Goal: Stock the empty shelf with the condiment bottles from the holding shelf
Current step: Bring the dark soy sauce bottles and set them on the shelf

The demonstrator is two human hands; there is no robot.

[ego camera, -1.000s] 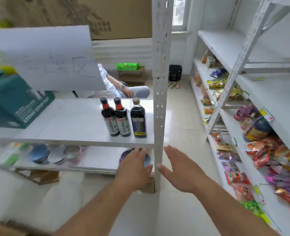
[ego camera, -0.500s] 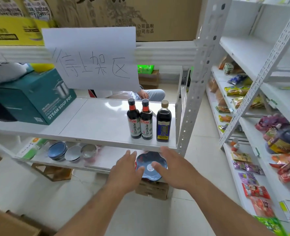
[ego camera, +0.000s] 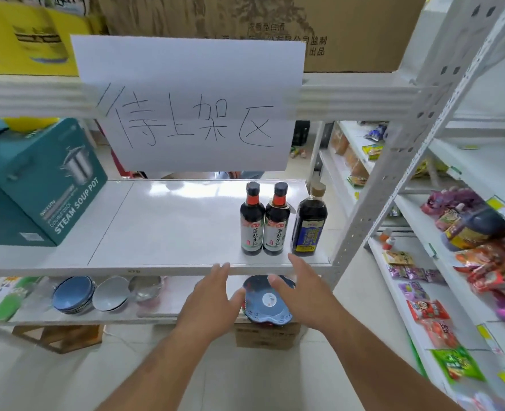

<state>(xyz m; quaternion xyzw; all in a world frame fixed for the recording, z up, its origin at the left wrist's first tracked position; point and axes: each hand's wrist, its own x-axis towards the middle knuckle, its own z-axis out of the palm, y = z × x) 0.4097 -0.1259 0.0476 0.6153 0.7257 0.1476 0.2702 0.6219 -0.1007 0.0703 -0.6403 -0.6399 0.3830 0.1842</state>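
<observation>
hands [ego camera: 257, 295] open below bottles [ego camera: 275, 221]; teal box [ego camera: 38, 185] reads "steam soup pot".

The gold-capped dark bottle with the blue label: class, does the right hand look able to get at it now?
Probably yes: the open right hand is just below the gold-capped dark bottle with the blue label, nothing between.

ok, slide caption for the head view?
Both open hands, left hand and right hand, reach toward three condiment bottles on the holding shelf.

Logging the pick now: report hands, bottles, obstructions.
Left hand and right hand open, empty, below the shelf edge. Three bottles upright, untouched, at shelf front. Nothing between hands and bottles.
</observation>
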